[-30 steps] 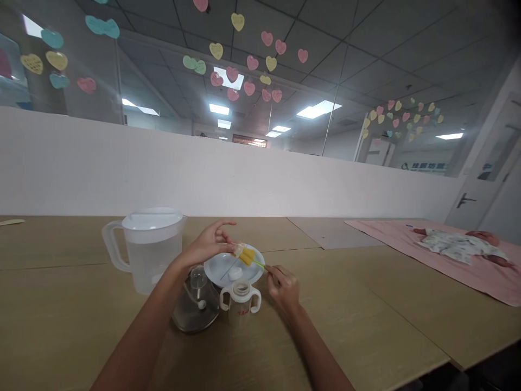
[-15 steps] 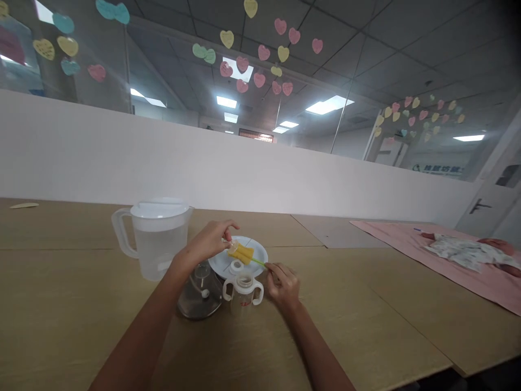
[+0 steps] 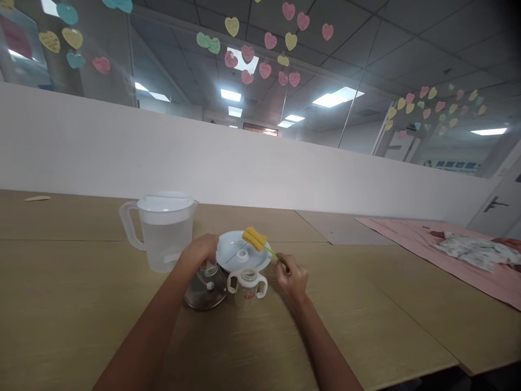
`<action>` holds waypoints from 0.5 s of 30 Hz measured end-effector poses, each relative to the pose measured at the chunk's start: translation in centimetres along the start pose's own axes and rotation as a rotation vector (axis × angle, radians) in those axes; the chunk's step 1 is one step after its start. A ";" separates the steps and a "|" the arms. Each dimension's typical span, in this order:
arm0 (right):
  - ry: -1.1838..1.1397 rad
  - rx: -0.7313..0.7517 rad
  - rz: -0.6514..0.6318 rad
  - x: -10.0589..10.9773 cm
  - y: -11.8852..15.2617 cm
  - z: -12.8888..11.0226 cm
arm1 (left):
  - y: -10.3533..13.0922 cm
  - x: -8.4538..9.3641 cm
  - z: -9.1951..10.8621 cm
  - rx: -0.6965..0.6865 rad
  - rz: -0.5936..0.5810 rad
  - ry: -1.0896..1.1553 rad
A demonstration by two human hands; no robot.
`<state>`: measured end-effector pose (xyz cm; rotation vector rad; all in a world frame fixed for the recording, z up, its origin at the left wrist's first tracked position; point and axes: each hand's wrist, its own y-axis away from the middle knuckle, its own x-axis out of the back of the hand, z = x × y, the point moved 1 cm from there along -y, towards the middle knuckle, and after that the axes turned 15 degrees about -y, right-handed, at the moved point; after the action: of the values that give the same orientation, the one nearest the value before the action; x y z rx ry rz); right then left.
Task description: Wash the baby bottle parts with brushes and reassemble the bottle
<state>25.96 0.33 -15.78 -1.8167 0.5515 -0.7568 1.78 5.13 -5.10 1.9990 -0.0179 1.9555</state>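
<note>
My right hand (image 3: pixel 292 274) is closed around the green handle of a bottle brush with a yellow sponge head (image 3: pixel 254 238), which is raised over the right part of a white plate (image 3: pixel 228 260). A white ring-like part (image 3: pixel 242 256) lies on that plate. My left hand (image 3: pixel 202 251) is bent down at the plate's left side, fingers curled and partly hidden; what they hold, if anything, I cannot make out. Just below it, a clear cap (image 3: pixel 210 270) and a thin tube with a white end (image 3: pixel 209 285) rest on a dark round tray (image 3: pixel 203 301). An uncapped two-handled baby bottle (image 3: pixel 247 288) stands in front of the plate.
A lidded clear pitcher (image 3: pixel 166 239) of water stands at the left, close to my left forearm. Far right, a clothed doll-like figure (image 3: pixel 476 250) lies on a pink cloth (image 3: pixel 407 244). A low white wall (image 3: pixel 244 174) borders the wooden table (image 3: pixel 366 315) behind.
The sponge has come out of the clear piece my left hand was holding, and my right hand has lifted it. My left hand has moved left and down from the plate toward the tray.
</note>
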 end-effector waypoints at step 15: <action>0.002 -0.061 0.002 -0.1 -0.2 0.0 | -0.9 -0.9 -0.7 -0.107 -0.066 0.028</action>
<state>25.89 0.45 -15.65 -1.8710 0.5832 -0.7484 1.27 5.91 -6.19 1.8807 -0.0474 1.8997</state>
